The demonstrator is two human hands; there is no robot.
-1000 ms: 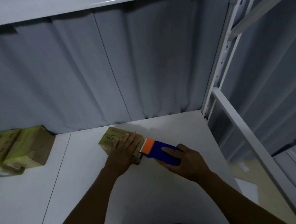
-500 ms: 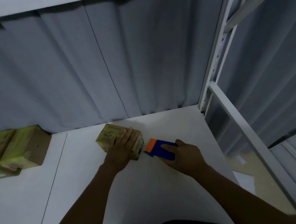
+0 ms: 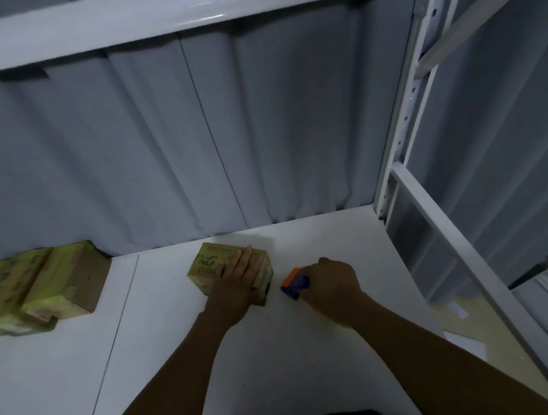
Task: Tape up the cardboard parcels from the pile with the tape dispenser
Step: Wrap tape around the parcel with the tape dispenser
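Left hand [image 3: 235,284]: palm down, fingers straight and close together, laid flat on top of the parcel; fingertips point to 12 o'clock.
Right hand [image 3: 332,283]: fingers curled round the tape dispenser, gripping it from its 3 o'clock side, knuckles up.
Tape dispenser [image 3: 295,284]: blue body, orange end facing 9 o'clock; it is just beside the parcel, and contact cannot be told.
Parcel [image 3: 209,262]: small cardboard box with yellow-green print, standing on the shelf board at 9 o'clock of the dispenser; its near part is hidden under the left hand.
Pile [image 3: 48,282]: more boxes of the same print, at 9 o'clock of the parcel and well apart from it, blurred.
Shelf board [image 3: 178,339]: white, with a seam running between pile and parcel.
Curtain [image 3: 231,146]: grey, in folds, at 12 o'clock behind the board.
Upright [image 3: 401,121]: white perforated post, at 1 o'clock of the hands.
Floor [image 3: 462,318]: tan, at 4 o'clock beyond the board's edge.
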